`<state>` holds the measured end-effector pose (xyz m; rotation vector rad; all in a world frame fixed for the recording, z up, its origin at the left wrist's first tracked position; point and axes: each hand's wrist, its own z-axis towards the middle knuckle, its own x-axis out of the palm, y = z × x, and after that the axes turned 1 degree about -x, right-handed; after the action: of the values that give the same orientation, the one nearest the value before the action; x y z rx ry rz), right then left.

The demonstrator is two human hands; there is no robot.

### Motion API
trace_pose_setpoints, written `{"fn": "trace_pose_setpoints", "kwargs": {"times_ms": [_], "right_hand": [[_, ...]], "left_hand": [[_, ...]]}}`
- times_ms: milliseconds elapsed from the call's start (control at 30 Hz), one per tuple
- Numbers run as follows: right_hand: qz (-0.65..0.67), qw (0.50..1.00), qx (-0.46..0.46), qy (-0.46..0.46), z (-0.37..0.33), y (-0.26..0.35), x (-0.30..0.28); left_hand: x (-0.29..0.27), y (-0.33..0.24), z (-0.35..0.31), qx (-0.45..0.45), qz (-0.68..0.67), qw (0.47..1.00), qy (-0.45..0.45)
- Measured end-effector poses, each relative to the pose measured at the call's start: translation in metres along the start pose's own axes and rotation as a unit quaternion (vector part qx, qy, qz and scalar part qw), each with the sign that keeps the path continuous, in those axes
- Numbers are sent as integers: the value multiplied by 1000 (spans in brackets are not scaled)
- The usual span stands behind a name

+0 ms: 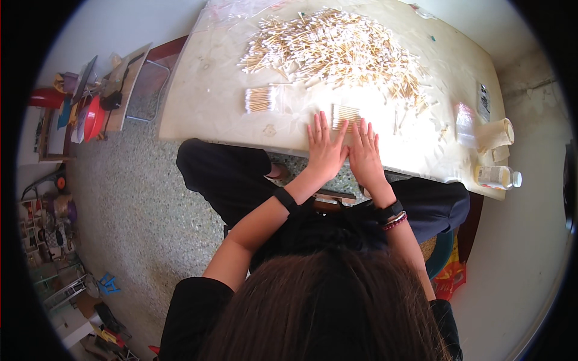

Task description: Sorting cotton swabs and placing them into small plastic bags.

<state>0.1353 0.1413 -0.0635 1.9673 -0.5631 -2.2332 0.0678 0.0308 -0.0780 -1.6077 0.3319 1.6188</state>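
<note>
A small flat row of cotton swabs point(345, 114) lies near the table's front edge, its sticks side by side. My left hand point(325, 149) rests at its near left side, fingers stretched out and lying flat. On the near right side of the same row lies my right hand point(365, 155), also flat with fingers extended. The fingertips touch or cover the row's near edge, and the thumbs come close together. To the left sits a bundle of cotton swabs point(260, 100) beside a clear plastic bag. A big loose heap of cotton swabs point(337, 48) spreads behind the hands.
At the table's right end stand a clear bottle with a white cap point(498, 177), a brownish roll point(495, 135) and a plastic packet point(465, 123). Clear plastic film point(232, 15) covers the far left corner. A few stray swabs point(398, 117) lie right of my hands.
</note>
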Motion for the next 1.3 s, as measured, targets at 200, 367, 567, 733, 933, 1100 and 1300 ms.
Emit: {"fn": "trace_pose_setpoints", "kwargs": {"times_ms": [200,367,567,733,933,1100,1300], "right_hand": [[16,1000,10,-2,-1,-3,-1],[36,999,12,-6,0,-3,-2],[57,998,19,-8,0,-4,-2],[98,995,26,-10,1,-4,-6],[21,1000,18,-6,20,-9,-9],[10,1000,24,-8,27,-14,-2],[26,999,28,-21,27,-14,1]], "left_hand": [[-1,-1,-1,-3,12,1000,15],[-3,-2,-1,-8,6,1000,16],[-5,-3,0,-5,-5,1000,11],[-4,-2,-2,-2,-5,1000,4],[-2,-3,-3,3,-6,1000,-3],[-3,-5,-3,-1,-11,1000,-10],[-4,-5,-5,0,-39,999,-14]]}}
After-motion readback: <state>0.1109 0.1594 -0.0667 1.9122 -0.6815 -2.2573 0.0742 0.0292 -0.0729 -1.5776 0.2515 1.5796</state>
